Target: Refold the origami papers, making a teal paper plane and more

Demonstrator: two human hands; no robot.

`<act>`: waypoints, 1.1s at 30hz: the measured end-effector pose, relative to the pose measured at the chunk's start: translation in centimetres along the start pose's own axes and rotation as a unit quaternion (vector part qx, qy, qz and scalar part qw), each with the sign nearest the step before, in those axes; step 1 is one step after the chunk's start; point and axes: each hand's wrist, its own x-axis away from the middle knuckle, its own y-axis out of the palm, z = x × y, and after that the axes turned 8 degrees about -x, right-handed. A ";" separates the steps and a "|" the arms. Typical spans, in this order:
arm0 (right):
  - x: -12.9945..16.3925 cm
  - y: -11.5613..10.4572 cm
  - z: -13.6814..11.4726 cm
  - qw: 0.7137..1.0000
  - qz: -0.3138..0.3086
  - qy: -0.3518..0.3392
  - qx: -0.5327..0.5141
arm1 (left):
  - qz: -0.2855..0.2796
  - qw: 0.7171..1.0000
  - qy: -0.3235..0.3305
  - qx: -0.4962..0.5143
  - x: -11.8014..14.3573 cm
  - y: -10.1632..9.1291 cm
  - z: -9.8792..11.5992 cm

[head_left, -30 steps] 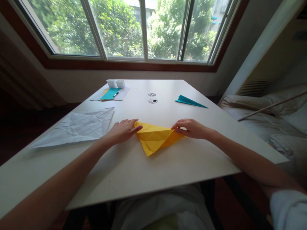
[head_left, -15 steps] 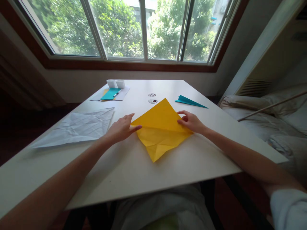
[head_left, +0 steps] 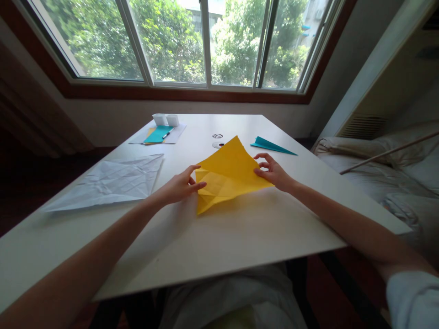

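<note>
A creased sheet of yellow paper is stretched between my two hands, its near part tilted up off the table. My left hand pinches its left edge between thumb and fingers. At the opposite edge, my right hand grips the paper with the thumb and a finger, the other fingers curled above. One corner of the sheet points toward the window; another hangs low beside my left hand. Several fold lines cross the lower left part.
Crumpled white paper lies left on the white table. A folded teal paper piece rests beyond my right hand. At the back left are teal paper, a pen and white containers. Round table inserts sit mid-table.
The yellow paper has risen off the table and its near corner has swung left. My left hand has moved right and closed on the edge; my right hand barely shifted.
</note>
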 end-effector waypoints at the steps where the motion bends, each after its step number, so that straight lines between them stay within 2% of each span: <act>1: 0.0 0.0 0.0 1.000 -0.002 0.000 -0.018 | 0.004 0.999 -0.008 0.036 0.1 0.0 0.2; 5: -0.2 -0.1 0.3 0.998 0.000 -0.012 -0.061 | -0.005 0.978 -0.057 0.199 0.3 0.0 0.6; 10: -0.2 0.0 0.3 0.997 0.007 -0.037 -0.072 | -0.050 0.917 -0.073 0.388 0.3 0.0 0.7; 13: -0.1 0.2 -0.1 0.996 -0.003 -0.047 -0.074 | -0.087 0.884 -0.073 0.454 0.2 -0.2 0.7; 15: 0.1 0.3 -0.4 0.995 -0.017 -0.057 -0.080 | -0.100 0.873 -0.087 0.469 0.1 -0.3 0.6; 19: 0.2 0.6 -0.6 0.994 -0.017 -0.064 -0.085 | -0.083 0.866 -0.123 0.478 -0.2 -0.5 0.2; 25: 0.5 0.7 -0.6 0.992 -0.026 -0.050 -0.113 | -0.078 0.863 -0.104 0.488 -0.5 -0.3 -0.3; 29: 0.6 0.6 -0.7 0.992 -0.022 -0.032 -0.120 | -0.089 0.877 -0.093 0.462 -0.6 0.0 -0.2; 33: 0.3 0.2 -0.7 0.995 0.008 -0.024 -0.097 | -0.040 0.894 -0.065 0.441 -0.8 0.1 -0.3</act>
